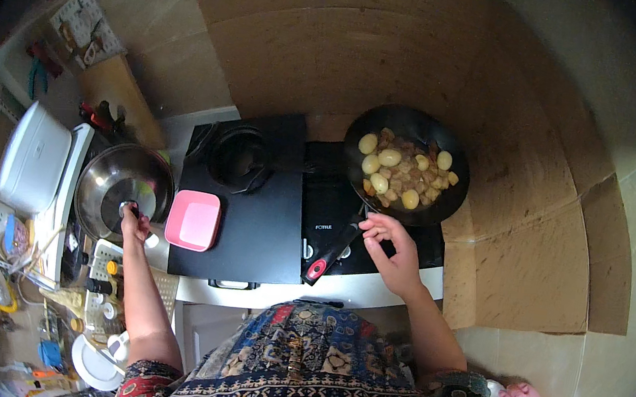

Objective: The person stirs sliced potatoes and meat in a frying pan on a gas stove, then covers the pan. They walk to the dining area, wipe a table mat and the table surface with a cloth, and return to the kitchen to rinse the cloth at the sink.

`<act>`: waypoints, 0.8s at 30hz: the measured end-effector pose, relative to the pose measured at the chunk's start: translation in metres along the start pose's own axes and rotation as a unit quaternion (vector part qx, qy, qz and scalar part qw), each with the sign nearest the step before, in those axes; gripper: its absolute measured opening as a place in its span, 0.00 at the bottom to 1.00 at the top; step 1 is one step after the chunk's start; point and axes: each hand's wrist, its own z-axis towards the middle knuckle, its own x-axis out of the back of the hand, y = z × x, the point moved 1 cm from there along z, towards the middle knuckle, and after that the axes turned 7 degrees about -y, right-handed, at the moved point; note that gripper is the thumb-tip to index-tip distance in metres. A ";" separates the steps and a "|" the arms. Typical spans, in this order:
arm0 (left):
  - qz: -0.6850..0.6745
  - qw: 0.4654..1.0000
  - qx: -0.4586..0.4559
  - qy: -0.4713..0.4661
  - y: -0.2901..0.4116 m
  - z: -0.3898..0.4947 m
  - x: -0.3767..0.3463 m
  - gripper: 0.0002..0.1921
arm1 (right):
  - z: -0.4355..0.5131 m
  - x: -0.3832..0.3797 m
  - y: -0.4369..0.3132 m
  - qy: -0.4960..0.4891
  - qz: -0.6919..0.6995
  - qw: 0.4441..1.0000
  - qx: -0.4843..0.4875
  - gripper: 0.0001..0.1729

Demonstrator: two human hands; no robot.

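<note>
At the left, my left hand (pixel 135 224) grips the knob of a round pan lid (pixel 94 184) with a glass centre and steel rim. My right hand (pixel 395 254) is raised near the base of the wok's handle, fingers curved and apart, apparently holding nothing. The dark wok (pixel 457 202) sits on the gas stove (pixel 318 198) and holds peeled eggs (pixel 389 158) and browned chunks of food (pixel 408 174). Its black handle (pixel 338 249) with a red end points towards me. Between my hands, a pink square dish (pixel 194 221) stands on a black board (pixel 265 234).
A dark pot (pixel 237 158) stands at the back of the black board. Cardboard sheets (pixel 342 57) line the wall behind and right of the stove. Bottles in a perforated basket (pixel 162 283) are beside my left forearm. A white appliance (pixel 37 155) stands far left.
</note>
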 end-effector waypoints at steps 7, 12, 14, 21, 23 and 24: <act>0.080 0.980 -0.164 0.086 0.015 -0.025 -0.022 0.20 | -0.017 -0.001 0.010 -0.035 -0.014 0.999 0.002 0.21; 0.229 0.942 -0.234 0.072 0.040 -0.019 -0.050 0.23 | 0.001 0.006 0.016 0.021 -0.130 0.991 -0.020 0.21; 0.314 0.892 -0.292 0.141 0.086 0.022 0.036 0.27 | 0.029 -0.011 -0.004 -0.008 -0.171 0.985 -0.010 0.27; 0.581 0.715 -0.360 0.148 0.108 -0.062 -0.048 0.32 | 0.104 -0.082 0.018 -0.084 -0.483 0.870 0.057 0.34; 0.612 0.677 -0.377 0.159 0.117 -0.081 -0.057 0.30 | 0.120 -0.095 0.027 -0.088 -0.536 0.839 0.011 0.28; 0.640 0.655 -0.374 0.148 0.123 -0.089 -0.058 0.28 | 0.129 -0.101 0.032 -0.091 -0.561 0.823 -0.011 0.26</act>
